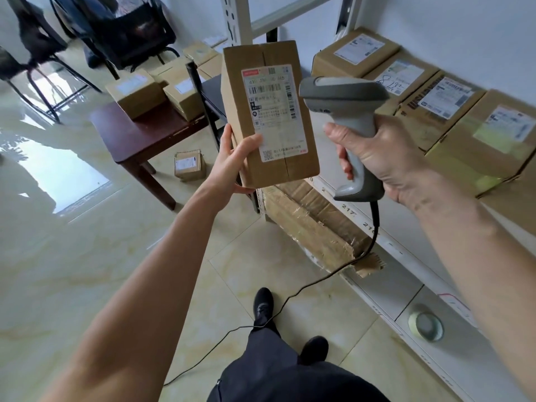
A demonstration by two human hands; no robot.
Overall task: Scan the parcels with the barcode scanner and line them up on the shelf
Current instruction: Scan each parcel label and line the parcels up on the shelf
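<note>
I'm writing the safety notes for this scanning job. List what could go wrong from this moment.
1. The scanner cable trails across the floor and crosses the person's shoe, so a step could snag it and yank the barcode scanner from the right hand.
2. The left hand grips the parcel only at its lower edge, upright; it may tip or slip.
3. The left thumb lies on the label's edge and may block a code.

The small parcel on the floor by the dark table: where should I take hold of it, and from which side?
Take the small parcel from above, grip across its two side faces. It lies flat on the floor, label up, with the dark table leg close on its left, so only the top and right approach look open.
</note>
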